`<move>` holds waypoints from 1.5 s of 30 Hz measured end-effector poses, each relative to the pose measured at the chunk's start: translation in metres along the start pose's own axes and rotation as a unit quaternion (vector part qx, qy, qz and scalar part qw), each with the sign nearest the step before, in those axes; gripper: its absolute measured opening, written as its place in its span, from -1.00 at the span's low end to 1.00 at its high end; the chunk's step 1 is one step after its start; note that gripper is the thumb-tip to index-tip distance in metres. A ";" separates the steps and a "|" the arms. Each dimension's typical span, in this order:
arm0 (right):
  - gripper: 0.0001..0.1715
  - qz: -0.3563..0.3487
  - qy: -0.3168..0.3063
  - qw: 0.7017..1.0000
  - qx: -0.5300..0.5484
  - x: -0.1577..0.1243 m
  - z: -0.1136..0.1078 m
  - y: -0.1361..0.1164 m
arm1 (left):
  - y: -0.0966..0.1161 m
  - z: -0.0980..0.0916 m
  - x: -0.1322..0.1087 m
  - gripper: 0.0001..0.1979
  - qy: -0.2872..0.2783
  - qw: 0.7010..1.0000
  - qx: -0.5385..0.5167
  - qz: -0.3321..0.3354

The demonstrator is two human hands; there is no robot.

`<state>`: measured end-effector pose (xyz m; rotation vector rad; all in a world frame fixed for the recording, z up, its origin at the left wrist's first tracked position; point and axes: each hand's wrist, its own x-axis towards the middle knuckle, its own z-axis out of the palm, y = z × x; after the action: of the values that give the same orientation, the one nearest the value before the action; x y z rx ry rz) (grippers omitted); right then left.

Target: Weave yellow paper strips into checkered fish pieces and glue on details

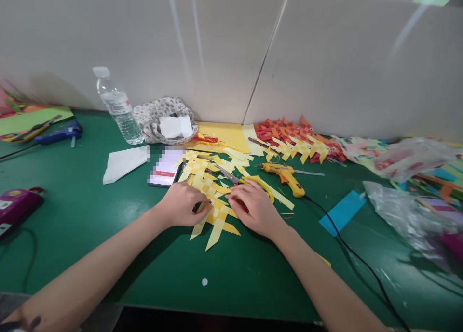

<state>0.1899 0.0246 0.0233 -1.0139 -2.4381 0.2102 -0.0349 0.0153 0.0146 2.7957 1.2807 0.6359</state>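
Observation:
Several yellow woven paper fish [219,210] with checkered bodies and strip fins lie overlapping on the green table. My left hand [183,204] is closed in a pinch over the nearest fish, its fingertips by a small dark eye dot; whatever it pinches is too small to tell. On the fish's other side, my right hand [255,206] has curled fingers, with the tips close to the paper's edge. What those fingers hold, if anything, is hidden. Scissors [231,176] with yellow and red handles lie partly under the right hand.
A yellow glue gun [285,174] with a black cord lies to the right, near a blue paper piece [343,212]. Behind are red woven fish [284,129]. A phone [166,167], water bottle [119,105] and patterned cloth bag [152,117] stand left. Plastic bags [401,221] lie far right.

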 end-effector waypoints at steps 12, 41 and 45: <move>-0.62 -0.039 -0.044 0.998 0.011 -0.002 0.001 -0.007 | 0.000 0.001 -0.001 -0.75 -0.014 1.000 0.000 -0.011; -0.70 -0.049 0.034 0.998 -0.015 -0.002 0.006 -0.003 | -0.002 0.003 -0.002 -0.71 0.023 0.999 0.016 0.024; -0.61 -0.054 -0.034 0.997 -0.037 -0.001 0.011 0.000 | -0.001 0.003 -0.002 -0.70 0.017 1.000 0.017 0.020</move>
<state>0.1851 0.0241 0.0136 -0.9153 -2.5716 0.1197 -0.0358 0.0154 0.0112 2.8569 1.2570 0.6737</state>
